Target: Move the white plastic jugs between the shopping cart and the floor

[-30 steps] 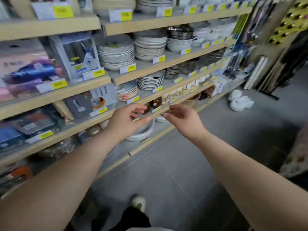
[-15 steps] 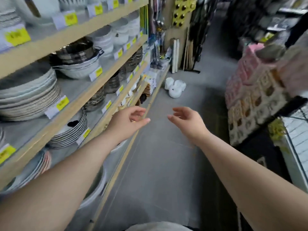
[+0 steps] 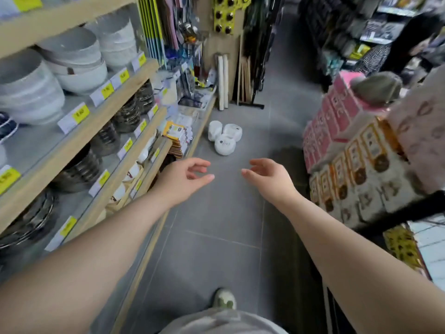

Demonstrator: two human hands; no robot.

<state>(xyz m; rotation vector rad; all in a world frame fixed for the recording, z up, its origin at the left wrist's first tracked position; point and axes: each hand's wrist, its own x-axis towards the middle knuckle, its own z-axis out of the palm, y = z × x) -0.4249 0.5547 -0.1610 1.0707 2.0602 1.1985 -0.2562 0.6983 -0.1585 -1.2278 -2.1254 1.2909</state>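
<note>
Head view: three white plastic jugs (image 3: 225,136) clustered, touching, on grey floor (image 3: 216,225).

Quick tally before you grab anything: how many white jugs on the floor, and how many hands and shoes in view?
white plastic jugs on the floor: 3
Empty hands: 2 (left hand, right hand)
shoe: 1
Total: 6

Store aisle: grey tiled floor (image 3: 216,237), wooden shelves (image 3: 79,138) of bowls left, stacked boxes (image 3: 356,165) right.
</note>
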